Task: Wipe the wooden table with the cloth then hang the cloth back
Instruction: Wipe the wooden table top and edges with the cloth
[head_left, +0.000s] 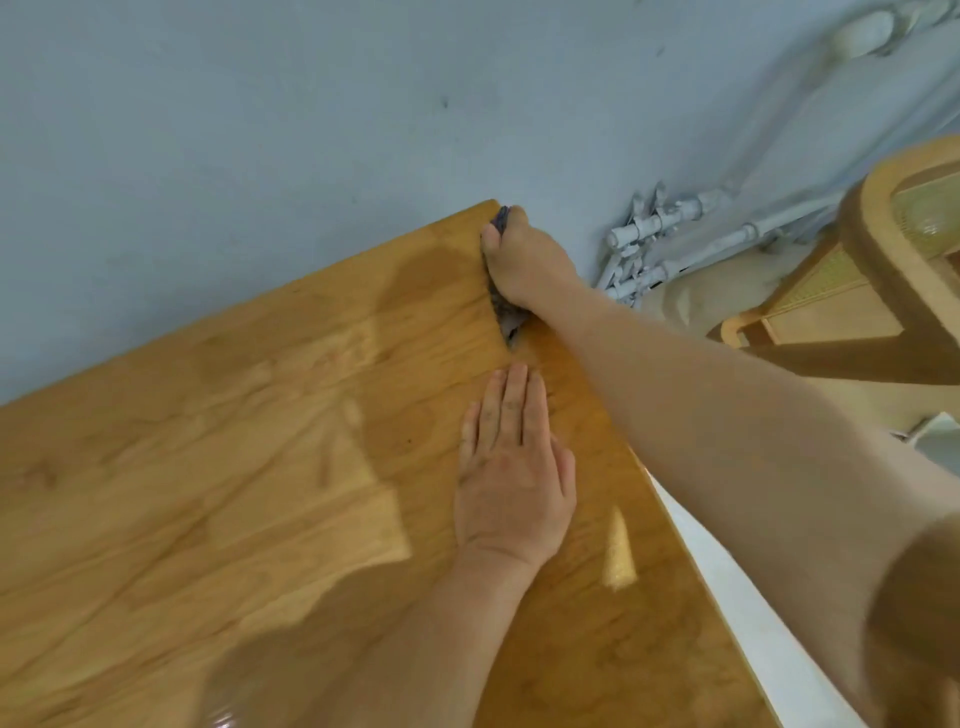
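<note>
I see the cloth under my right hand at the counter's far corner, upper centre; left hand flat below it; chair at right.

Table glossy varnished wood (grain visible); cloth seemingly rough-woven.

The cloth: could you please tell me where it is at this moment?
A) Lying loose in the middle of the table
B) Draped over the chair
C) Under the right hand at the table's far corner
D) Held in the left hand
C: the right hand grips the cloth at the far corner of the wooden table, while the left hand lies flat on the wood and holds nothing.
</note>
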